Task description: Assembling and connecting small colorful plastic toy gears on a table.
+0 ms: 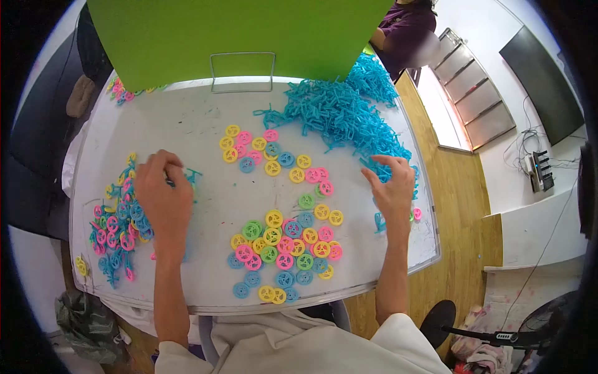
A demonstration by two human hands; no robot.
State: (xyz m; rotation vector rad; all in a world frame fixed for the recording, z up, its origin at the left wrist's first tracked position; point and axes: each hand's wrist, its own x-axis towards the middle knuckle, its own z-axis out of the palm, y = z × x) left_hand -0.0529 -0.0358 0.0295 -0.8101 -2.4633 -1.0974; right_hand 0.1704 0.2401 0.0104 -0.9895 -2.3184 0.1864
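My left hand [164, 194] is curled with its fingers drawn together, at the right edge of a pile of blue stick pieces joined with coloured wheels [118, 227]. A teal plastic piece [194, 174] shows just beside its fingertips; whether they grip it is hidden. My right hand [393, 187] has its thumb and forefinger apart, with nothing visible between them. It is at the near end of a large heap of loose blue plastic pieces [346, 115]. Between my hands, small spoked wheels [284, 243] in pink, yellow, blue and green lie scattered, with another cluster [249, 148] farther back.
A green board [237, 37] stands across the far side of the white table [205, 118], with a wire stand [243, 73] at its foot. A person in a purple top [408, 31] is at the far right. A fan [498, 336] stands at the lower right.
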